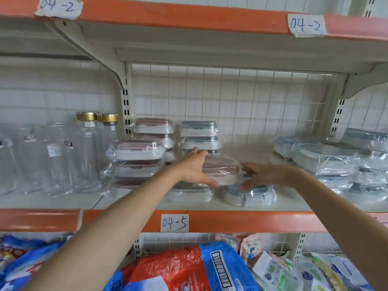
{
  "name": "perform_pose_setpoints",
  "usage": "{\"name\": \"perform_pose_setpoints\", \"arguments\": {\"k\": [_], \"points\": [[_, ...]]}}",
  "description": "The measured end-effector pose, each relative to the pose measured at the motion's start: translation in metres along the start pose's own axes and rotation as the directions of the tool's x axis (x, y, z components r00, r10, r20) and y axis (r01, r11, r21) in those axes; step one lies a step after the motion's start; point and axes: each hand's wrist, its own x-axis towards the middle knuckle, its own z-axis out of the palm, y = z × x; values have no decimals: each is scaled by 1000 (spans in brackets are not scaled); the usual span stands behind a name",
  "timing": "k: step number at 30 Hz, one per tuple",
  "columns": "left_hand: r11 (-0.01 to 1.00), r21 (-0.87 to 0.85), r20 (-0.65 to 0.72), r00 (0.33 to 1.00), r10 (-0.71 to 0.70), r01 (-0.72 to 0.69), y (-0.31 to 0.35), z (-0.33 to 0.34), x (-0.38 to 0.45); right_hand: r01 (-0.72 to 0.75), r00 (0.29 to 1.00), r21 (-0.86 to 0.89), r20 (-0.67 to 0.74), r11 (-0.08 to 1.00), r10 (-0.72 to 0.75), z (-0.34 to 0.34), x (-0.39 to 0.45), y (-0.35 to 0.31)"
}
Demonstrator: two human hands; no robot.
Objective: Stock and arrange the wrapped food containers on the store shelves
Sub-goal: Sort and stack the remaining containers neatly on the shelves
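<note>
A pink-lidded wrapped container is held between both hands above the middle shelf. My left hand grips its left side with the thumb along the front edge. My right hand holds its right end, thumb below. Under it lie a grey-lidded wrapped container and a blue-lidded one on the shelf. To the left stand a front stack of pink containers and a rear pink stack. A blue stack stands behind.
Clear glass jars, two with gold lids, fill the shelf's left part. Wrapped round blue containers pile at the right. An upper shelf hangs overhead. Bagged goods lie on the shelf below.
</note>
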Motion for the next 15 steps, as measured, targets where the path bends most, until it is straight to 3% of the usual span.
{"name": "perform_pose_setpoints", "arguments": {"k": [6,10,15], "points": [[997,-11,-287,955,76,-82,-28,-61,-25,-11,1000,-261,-14,965,8,4,5,1],[996,10,-356,931,-79,89,-68,-99,-48,-16,999,-309,-35,951,5,5,16,-6],[963,-63,-322,908,-268,262,-112,-113,-59,-12,999,-337,-35,941,0,4,25,-14]]}}
